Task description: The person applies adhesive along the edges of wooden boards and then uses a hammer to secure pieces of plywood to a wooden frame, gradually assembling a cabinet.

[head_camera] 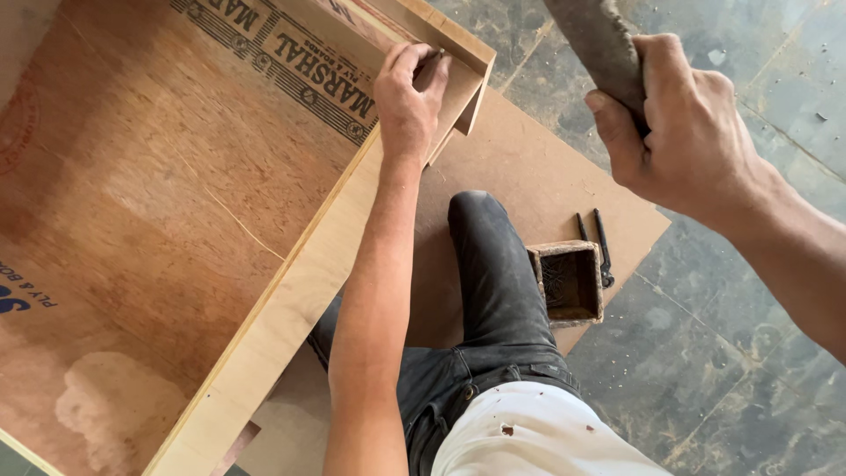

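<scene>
My left hand (407,99) rests on the corner of a plywood box (264,335), its fingertips pinching a small nail (432,66) upright on the side board near the top corner. My right hand (683,132) is raised at the upper right, closed around the worn wooden handle of a hammer (599,44); the hammer's head is out of view. My knee in dark trousers (493,264) sits below, between the box wall and a small tin.
A brown hardboard sheet (529,176) lies under the box on a grey stone floor (749,353). A small rusty square tin (568,282) stands on the sheet, with dark pincers (602,247) beside it.
</scene>
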